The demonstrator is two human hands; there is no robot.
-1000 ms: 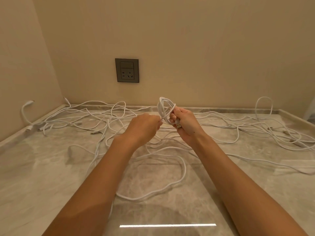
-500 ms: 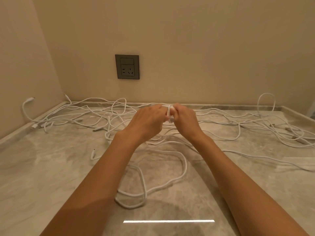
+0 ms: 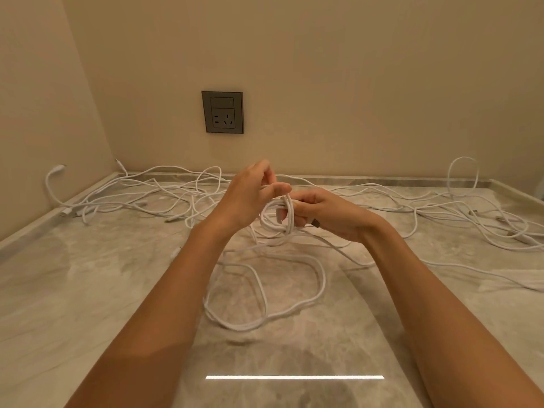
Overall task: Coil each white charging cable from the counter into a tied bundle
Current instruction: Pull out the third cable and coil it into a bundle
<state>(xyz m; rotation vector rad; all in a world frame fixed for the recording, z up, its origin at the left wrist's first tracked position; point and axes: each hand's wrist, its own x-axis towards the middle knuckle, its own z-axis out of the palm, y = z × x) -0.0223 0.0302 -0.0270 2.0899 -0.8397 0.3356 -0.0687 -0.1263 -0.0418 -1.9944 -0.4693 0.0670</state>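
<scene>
While the right hand [image 3: 326,214] grips a small coil [image 3: 287,222] at centre and the left hand [image 3: 248,198] pinches its strand, slack [image 3: 235,328] lies at 6 o'clock. Loose cables [image 3: 132,198] from 9 to 3 o'clock lie uncoiled, and no tied bundle shows on the counter [image 3: 88,290].

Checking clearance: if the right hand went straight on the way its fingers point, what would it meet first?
Probably the left hand, just past the small coil of white charging cable the right hand grips; depth is unclear.
</scene>
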